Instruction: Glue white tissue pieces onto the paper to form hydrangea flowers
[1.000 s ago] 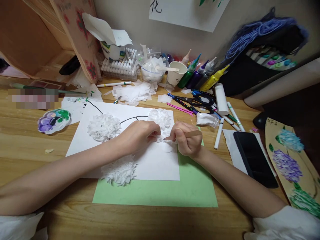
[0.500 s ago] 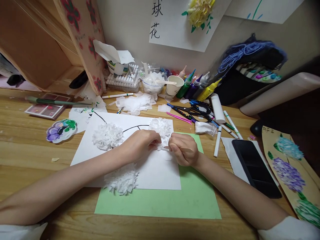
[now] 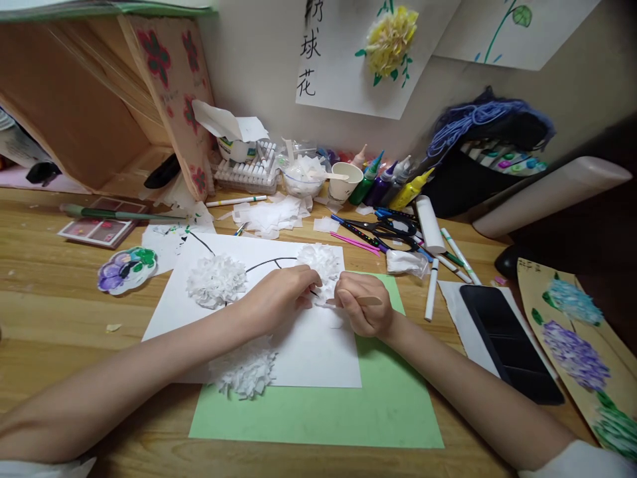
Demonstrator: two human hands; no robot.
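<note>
My right hand [image 3: 365, 302] is closed around a wooden craft stick [image 3: 371, 301], its tip pointing left at the lower edge of a white tissue-paper flower [image 3: 318, 255]. Beside that flower, my left hand [image 3: 283, 295] has its fingers bent and drawn together; what they pinch, if anything, is hidden. Both hands are over a white sheet of paper [image 3: 313, 362] with drawn black stems [image 3: 263, 264]. Another white tissue flower [image 3: 216, 281] sits at its upper left. A third one [image 3: 246, 372] lies at the bottom edge, partly behind my left forearm.
Green paper [image 3: 318, 421] lies under the sheet. Behind are loose tissue squares [image 3: 271, 216], a bowl of tissue pieces [image 3: 302, 176], a paper cup [image 3: 344, 182] and paint bottles [image 3: 368, 182]. Scissors [image 3: 388, 229] and markers [image 3: 432, 292] lie right, near a black tray [image 3: 510, 342].
The camera view has tilted slightly up, so everything sits lower in the picture. My left fingers have shifted a little off the flower's lower edge; the right hand still holds the craft stick.
</note>
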